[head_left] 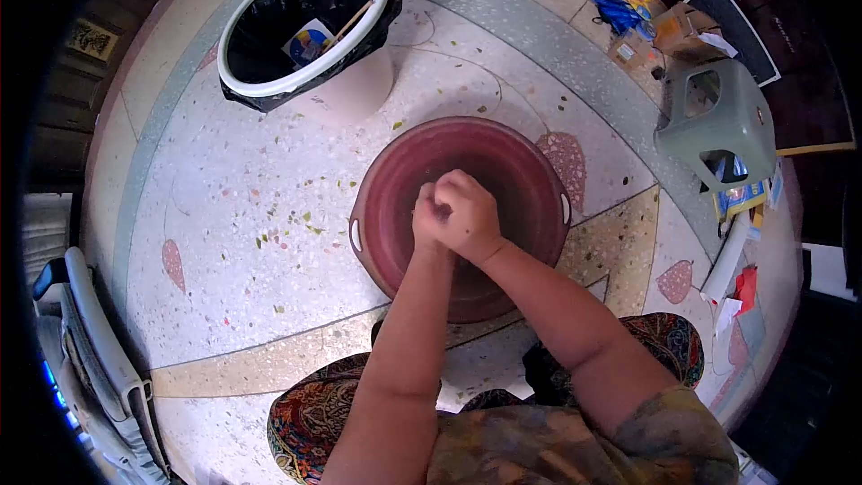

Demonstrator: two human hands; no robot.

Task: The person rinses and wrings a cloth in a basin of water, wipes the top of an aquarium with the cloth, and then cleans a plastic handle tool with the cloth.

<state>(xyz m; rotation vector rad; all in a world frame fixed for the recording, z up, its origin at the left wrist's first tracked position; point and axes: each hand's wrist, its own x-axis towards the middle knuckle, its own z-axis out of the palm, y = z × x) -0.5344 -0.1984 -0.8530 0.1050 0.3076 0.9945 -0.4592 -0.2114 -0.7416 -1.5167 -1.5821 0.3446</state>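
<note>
My left hand (pixel 426 217) and my right hand (pixel 470 218) are pressed together above a dark red plastic basin (pixel 395 181) on the floor. The right hand wraps over the left, and both have curled fingers. Whatever lies between the palms, if anything, is hidden. Below the hands the inside of the basin looks dark, and I cannot tell what it contains. The basin has a cut-out handle on its left and right sides.
A white bin (pixel 352 90) with a black liner stands beyond the basin, holding some rubbish. At the right are a grey-green plastic stool (pixel 718 130), cardboard boxes (pixel 687 31) and blue packets (pixel 615 11). A folded grey chair-like object (pixel 94 341) is at left.
</note>
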